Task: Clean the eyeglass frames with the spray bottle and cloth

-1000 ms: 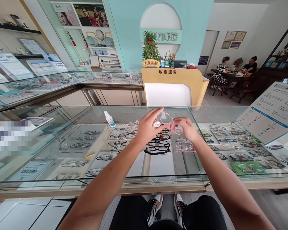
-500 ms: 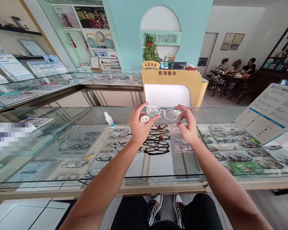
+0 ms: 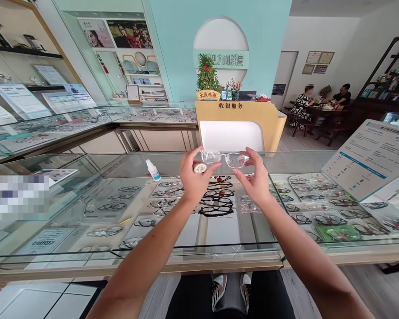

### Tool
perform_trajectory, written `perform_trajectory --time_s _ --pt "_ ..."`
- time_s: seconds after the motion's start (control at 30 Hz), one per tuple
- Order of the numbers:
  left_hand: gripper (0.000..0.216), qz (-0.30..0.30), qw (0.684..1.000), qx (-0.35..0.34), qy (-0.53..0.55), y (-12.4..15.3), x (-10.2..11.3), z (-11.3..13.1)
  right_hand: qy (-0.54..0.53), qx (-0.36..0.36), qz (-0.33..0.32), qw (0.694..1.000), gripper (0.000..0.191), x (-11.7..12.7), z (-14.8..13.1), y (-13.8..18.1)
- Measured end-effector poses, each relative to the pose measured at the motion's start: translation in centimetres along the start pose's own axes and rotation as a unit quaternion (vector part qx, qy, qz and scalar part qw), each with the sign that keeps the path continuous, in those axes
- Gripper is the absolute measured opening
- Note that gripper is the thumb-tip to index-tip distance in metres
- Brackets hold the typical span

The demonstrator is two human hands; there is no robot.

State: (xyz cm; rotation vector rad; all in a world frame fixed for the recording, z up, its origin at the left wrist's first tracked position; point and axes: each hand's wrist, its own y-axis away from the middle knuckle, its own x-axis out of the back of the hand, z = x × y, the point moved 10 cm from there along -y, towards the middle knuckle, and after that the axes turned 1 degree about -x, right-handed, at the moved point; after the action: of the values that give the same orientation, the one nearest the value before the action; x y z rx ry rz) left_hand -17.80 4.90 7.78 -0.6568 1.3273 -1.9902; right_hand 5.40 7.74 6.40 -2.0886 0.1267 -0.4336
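Note:
A pair of clear-framed eyeglasses is held up above the glass counter, lenses side by side. My left hand is closed on the left end of the frame, and a small white rolled item, perhaps a cloth, is tucked in its palm. At the other end, my right hand grips the frame by its right side, thumb low near the right lens. A white spray bottle with a blue label stands on the counter to the left of my hands.
Beneath the glass top of the display counter lie rows of eyeglasses, including black frames. A printed sign stands at the right. Beyond are a wooden cashier desk and two people seated at a table.
My right thumb has moved inward and down, nearer the right lens. The eyeglasses stay held in both hands at about the same height. The view has tilted slightly upward.

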Motion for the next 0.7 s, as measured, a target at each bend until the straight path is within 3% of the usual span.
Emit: perform_trajectory --time_s 0.2,0.37,0.53,0.7 --pt "0.063 0.05 0.997 -0.059 0.008 -6.0 1.2 2.9 0.053 0.1 -0.004 0.994 0.048 2.4 -4.8 -6.2" --pt "0.072 0.092 0.991 -0.092 0.018 -10.8 2.4 5.5 0.089 0.16 0.014 0.983 0.048 4.5 -9.5 -11.0" --pt "0.075 0.11 0.987 -0.116 0.002 -11.0 3.5 6.7 0.102 0.183 0.033 0.977 0.048 4.5 -11.2 -11.1" --pt "0.073 0.09 0.988 -0.127 -0.014 -10.6 3.7 7.2 0.117 0.184 0.017 0.976 0.048 4.4 -10.6 -10.7"
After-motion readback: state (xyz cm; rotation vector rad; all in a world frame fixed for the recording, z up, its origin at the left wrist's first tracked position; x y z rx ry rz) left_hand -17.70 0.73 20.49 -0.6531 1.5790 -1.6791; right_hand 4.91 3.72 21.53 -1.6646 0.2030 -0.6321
